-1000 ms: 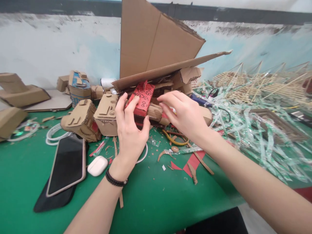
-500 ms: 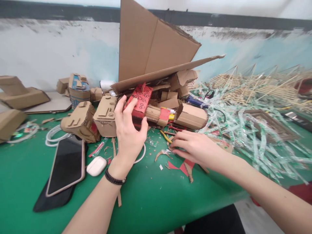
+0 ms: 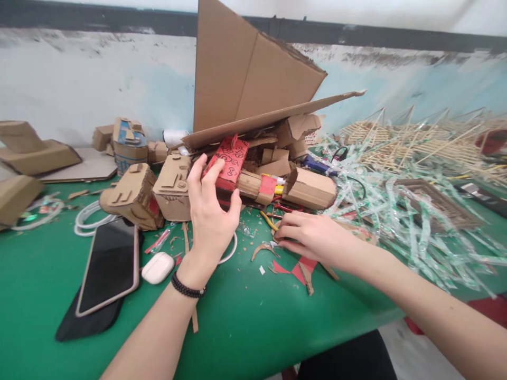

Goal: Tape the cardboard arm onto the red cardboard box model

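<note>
1. Green table (image 3: pixel 245 316): extends beneath your work and carries everything listed below.
2. Creased cardboard sheet (image 3: pixel 253 68): stands at the back, against the wall, behind the red box.
3. Tangled clear-and-green tape strips (image 3: pixel 428 227): heaped on your right.
4. Your right hand (image 3: pixel 312 237): low over the table, fingers bent downward; the fingertips are partly hidden, so whether they grasp anything cannot be told.
5. Your left hand (image 3: pixel 212 211): fingers spread over the red box, thumb apart at its front; unclenched, though whether it grips the box cannot be told.
6. Smartphone (image 3: pixel 111 264): screen up, left of your left wrist.
7. Faceted cardboard tube (image 3: pixel 311 187): lies beyond your right hand.
8. Red box (image 3: pixel 229 169): black-patterned, tilted, beneath your left fingers, in front of the sheet.
9. White earbud case (image 3: pixel 158 268): just beside the smartphone.
10. Yellow tool handle (image 3: pixel 269 220): at your right fingertips; contact unclear.
</note>
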Demonstrator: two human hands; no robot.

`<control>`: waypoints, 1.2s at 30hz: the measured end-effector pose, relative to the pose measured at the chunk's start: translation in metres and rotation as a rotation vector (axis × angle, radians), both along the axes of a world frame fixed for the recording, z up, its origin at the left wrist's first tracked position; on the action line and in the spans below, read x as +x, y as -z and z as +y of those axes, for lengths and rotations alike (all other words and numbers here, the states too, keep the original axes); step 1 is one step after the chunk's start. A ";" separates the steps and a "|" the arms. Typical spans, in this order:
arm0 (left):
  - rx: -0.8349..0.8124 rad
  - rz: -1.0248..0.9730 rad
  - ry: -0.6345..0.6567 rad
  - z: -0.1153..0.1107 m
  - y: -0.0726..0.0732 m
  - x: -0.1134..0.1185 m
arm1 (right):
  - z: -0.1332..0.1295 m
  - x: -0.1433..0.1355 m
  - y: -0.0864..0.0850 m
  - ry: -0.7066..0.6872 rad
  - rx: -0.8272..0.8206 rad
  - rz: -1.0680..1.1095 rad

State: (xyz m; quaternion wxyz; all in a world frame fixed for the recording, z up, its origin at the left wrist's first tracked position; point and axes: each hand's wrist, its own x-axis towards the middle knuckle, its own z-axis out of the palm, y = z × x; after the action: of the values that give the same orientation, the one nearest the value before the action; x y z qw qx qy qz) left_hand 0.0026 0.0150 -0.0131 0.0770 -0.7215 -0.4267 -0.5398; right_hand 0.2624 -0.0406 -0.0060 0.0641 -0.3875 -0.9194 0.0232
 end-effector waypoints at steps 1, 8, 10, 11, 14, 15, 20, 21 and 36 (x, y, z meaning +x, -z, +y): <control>-0.002 -0.002 -0.002 0.000 0.000 0.000 | 0.001 0.000 -0.001 -0.001 -0.020 0.023; -0.002 -0.001 0.001 -0.001 0.000 0.000 | 0.013 -0.013 -0.008 0.235 -0.122 0.354; -0.001 0.003 0.004 -0.001 0.000 0.000 | 0.019 -0.025 -0.011 0.324 -0.218 0.617; -0.002 0.005 0.004 -0.001 0.000 0.000 | 0.022 -0.031 -0.013 0.359 -0.304 0.777; -0.008 0.010 0.000 -0.001 0.000 -0.001 | 0.035 -0.050 -0.020 0.460 -0.539 1.181; -0.008 0.012 -0.001 -0.001 0.000 -0.001 | 0.039 -0.055 -0.022 0.485 -0.566 1.249; -0.012 0.005 -0.003 -0.001 0.000 0.001 | 0.052 -0.067 -0.025 0.510 -0.446 1.219; -0.013 0.004 -0.003 -0.002 0.000 0.002 | 0.054 -0.067 -0.024 0.494 -0.391 1.163; -0.038 -0.033 0.036 -0.005 -0.002 0.002 | 0.057 -0.068 -0.013 0.314 0.169 0.717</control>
State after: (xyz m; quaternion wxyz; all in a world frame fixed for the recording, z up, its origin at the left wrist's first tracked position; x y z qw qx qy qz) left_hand 0.0048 0.0101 -0.0116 0.0463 -0.7214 -0.4251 -0.5448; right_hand 0.1945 0.0168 0.0075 0.4154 -0.4838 -0.7670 0.0713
